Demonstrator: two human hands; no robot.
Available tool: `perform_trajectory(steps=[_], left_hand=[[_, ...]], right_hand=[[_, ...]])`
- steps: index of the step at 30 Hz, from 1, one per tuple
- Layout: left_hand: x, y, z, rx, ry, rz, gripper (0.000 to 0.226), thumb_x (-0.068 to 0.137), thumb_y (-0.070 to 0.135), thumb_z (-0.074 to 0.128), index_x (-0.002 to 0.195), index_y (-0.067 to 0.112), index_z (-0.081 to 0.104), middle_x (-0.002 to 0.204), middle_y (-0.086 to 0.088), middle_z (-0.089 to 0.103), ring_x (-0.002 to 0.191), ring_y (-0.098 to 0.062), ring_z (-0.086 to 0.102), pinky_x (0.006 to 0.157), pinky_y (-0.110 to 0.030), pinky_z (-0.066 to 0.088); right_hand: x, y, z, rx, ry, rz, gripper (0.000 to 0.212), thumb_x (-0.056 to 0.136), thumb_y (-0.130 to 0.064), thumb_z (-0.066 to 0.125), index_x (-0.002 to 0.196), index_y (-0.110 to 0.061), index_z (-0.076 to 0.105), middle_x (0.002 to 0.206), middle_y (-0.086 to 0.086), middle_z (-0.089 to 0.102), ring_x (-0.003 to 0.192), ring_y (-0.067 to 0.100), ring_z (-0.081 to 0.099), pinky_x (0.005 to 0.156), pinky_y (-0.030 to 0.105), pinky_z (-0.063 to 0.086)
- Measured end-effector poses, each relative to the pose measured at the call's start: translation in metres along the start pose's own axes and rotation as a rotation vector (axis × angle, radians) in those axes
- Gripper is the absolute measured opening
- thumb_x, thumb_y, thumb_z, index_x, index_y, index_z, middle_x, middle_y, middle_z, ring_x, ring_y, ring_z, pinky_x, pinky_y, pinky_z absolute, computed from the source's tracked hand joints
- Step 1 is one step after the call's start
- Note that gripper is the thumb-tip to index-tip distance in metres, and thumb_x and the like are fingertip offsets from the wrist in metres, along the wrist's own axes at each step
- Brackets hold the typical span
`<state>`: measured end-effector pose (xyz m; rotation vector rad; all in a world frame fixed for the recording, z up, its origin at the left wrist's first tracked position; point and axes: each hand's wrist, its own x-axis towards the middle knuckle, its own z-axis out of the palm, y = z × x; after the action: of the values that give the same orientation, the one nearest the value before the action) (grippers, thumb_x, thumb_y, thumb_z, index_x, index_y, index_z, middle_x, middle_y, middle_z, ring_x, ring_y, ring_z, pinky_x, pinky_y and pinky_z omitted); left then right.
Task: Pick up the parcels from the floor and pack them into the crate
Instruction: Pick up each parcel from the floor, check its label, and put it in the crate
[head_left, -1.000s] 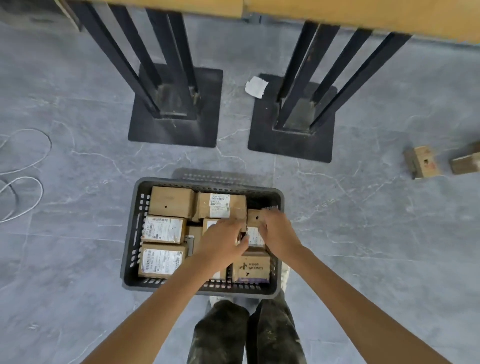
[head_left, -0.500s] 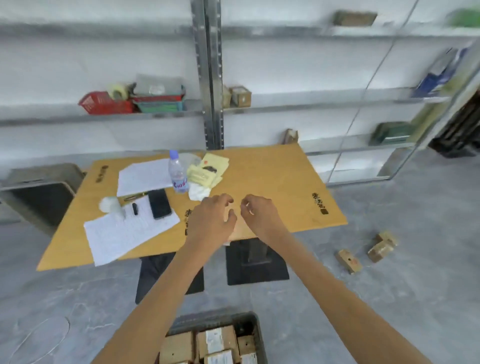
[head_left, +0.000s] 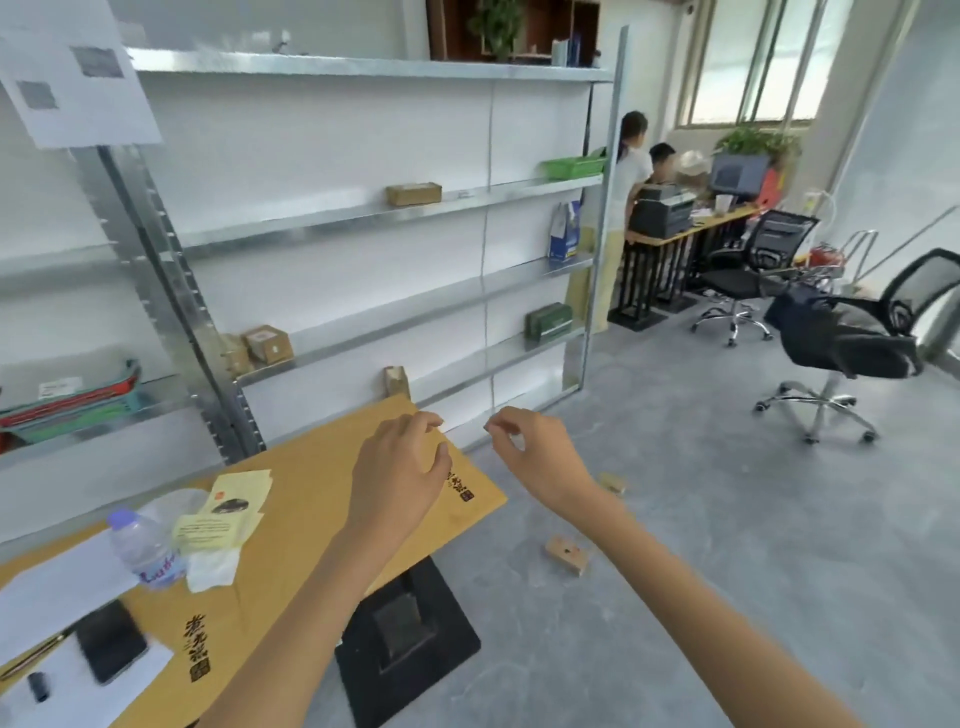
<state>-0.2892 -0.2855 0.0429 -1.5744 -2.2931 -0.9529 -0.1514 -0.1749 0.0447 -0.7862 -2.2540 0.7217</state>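
My left hand (head_left: 400, 467) and my right hand (head_left: 540, 457) are raised in front of me, above the right corner of a wooden table (head_left: 311, 499). Both have loosely curled fingers and hold nothing. A small brown parcel (head_left: 567, 554) lies on the grey floor to the right of the table base. A second parcel (head_left: 613, 482) shows partly behind my right wrist. The crate is out of view.
Metal shelving (head_left: 363, 218) with a few boxes lines the wall. On the table lie papers, a water bottle (head_left: 145, 551) and a phone (head_left: 110, 641). Two office chairs (head_left: 852, 343) and a desk with two people stand at the far right.
The view has swung up from the crate to the table, then right across the room. Both hands left the parcels in the crate and rose empty.
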Motion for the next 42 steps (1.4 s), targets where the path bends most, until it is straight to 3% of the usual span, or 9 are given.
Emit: perform_trajectory(steps=[5,9,15,21,28,35,42], left_hand=[[0.037,0.061,0.061,-0.04,-0.01,0.116,0.029,0.091,0.027,0.055,0.119,0.019,0.059,0.116,0.005,0.062,0.111,-0.016,0.054,0.09,-0.03,0.042],[0.069,0.104,0.119,-0.044,-0.017,0.156,0.029,0.091,0.026,0.056,0.117,0.016,0.059,0.114,0.002,0.064,0.11,-0.019,0.055,0.091,-0.033,0.045],[0.116,0.159,0.202,-0.046,-0.069,0.18,0.029,0.089,0.024,0.057,0.115,0.012,0.06,0.112,-0.002,0.065,0.107,-0.023,0.057,0.088,-0.036,0.045],[0.148,0.193,0.258,-0.025,-0.089,0.182,0.027,0.09,0.024,0.055,0.115,0.013,0.059,0.109,-0.002,0.065,0.105,-0.022,0.057,0.088,-0.036,0.045],[0.185,0.182,0.308,-0.028,-0.161,0.156,0.027,0.092,0.024,0.052,0.117,0.014,0.058,0.113,0.0,0.064,0.107,-0.02,0.055,0.092,-0.036,0.044],[0.252,0.134,0.386,-0.024,-0.222,0.107,0.027,0.093,0.025,0.051,0.117,0.014,0.058,0.113,-0.001,0.064,0.108,-0.021,0.056,0.092,-0.035,0.044],[0.337,0.076,0.481,-0.061,-0.374,0.043,0.028,0.091,0.022,0.054,0.116,0.011,0.058,0.114,-0.003,0.065,0.107,-0.025,0.057,0.091,-0.039,0.045]], right_hand=[[0.0,0.073,-0.055,-0.099,0.089,0.051,0.019,0.095,-0.019,0.052,0.101,-0.009,0.066,0.094,0.004,0.069,0.091,0.02,0.062,0.079,0.037,0.05],[0.013,0.129,-0.095,-0.166,0.102,0.026,0.02,0.095,-0.021,0.052,0.105,-0.011,0.066,0.095,0.002,0.069,0.093,0.019,0.061,0.08,0.036,0.049],[0.035,0.217,-0.152,-0.21,0.08,0.022,0.017,0.093,-0.02,0.054,0.099,-0.011,0.067,0.091,0.001,0.069,0.091,0.021,0.06,0.082,0.042,0.048],[0.04,0.281,-0.191,-0.197,0.125,0.077,0.022,0.096,-0.016,0.052,0.113,-0.008,0.064,0.095,0.006,0.067,0.093,0.024,0.058,0.081,0.033,0.044],[0.063,0.345,-0.185,-0.135,0.109,0.205,0.023,0.098,-0.016,0.048,0.116,-0.01,0.062,0.099,0.005,0.066,0.094,0.017,0.057,0.073,0.017,0.035],[0.135,0.412,-0.148,-0.115,0.02,0.298,0.027,0.098,-0.021,0.047,0.123,-0.014,0.057,0.1,0.005,0.063,0.094,0.02,0.057,0.078,0.033,0.046],[0.235,0.492,-0.094,-0.083,-0.053,0.488,0.024,0.098,-0.025,0.047,0.118,-0.017,0.058,0.097,0.002,0.064,0.085,0.011,0.053,0.068,0.021,0.037]])
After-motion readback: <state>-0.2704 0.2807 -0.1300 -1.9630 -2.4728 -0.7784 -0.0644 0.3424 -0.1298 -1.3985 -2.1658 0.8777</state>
